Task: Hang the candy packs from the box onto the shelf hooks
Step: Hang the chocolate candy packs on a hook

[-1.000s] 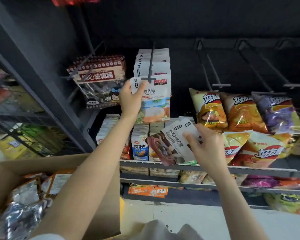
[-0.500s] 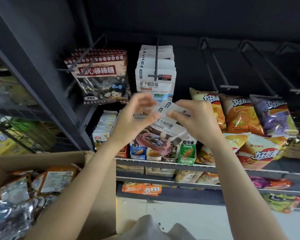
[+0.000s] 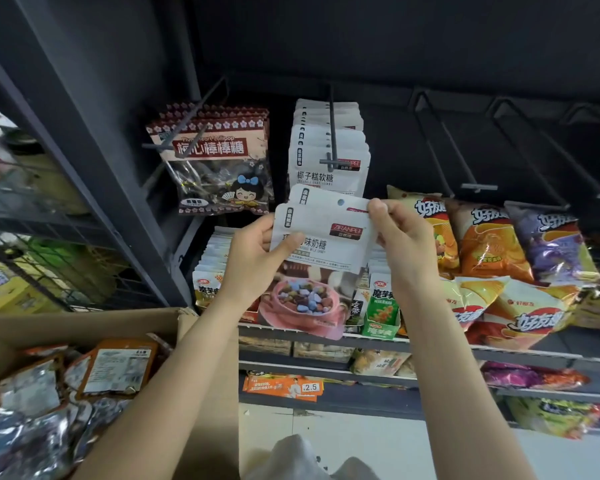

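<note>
Both hands are holding up white candy packs with a pink bowl of coloured sweets printed on the front (image 3: 321,258), in front of the shelf and just below the middle hook. The left hand (image 3: 257,258) is gripping the packs' left edge, thumb lying across the front over the printed lettering and fingers curled behind. The right hand (image 3: 404,233) is pinching the top right corner, thumb on the front near the edge. At least two packs are sitting one behind the other, the rear one sticking up slightly with its round hang hole showing near the top.

Directly above, a dark metal shelf hook (image 3: 332,133) is carrying a row of similar white soft-candy packs (image 3: 328,157); the held packs are overlapping the bottom of that row in view, but whether they are touching cannot be told. To the left, a clear lollipop bag with a red label and a cartoon girl (image 3: 219,168) is hanging on another hook. To the right, bare black hooks (image 3: 478,187) are projecting above orange, yellow and purple crisp bags (image 3: 492,244).

At near left, the brown cardboard box (image 3: 84,323) is sitting open, holding silver and orange packets (image 3: 115,368).
</note>
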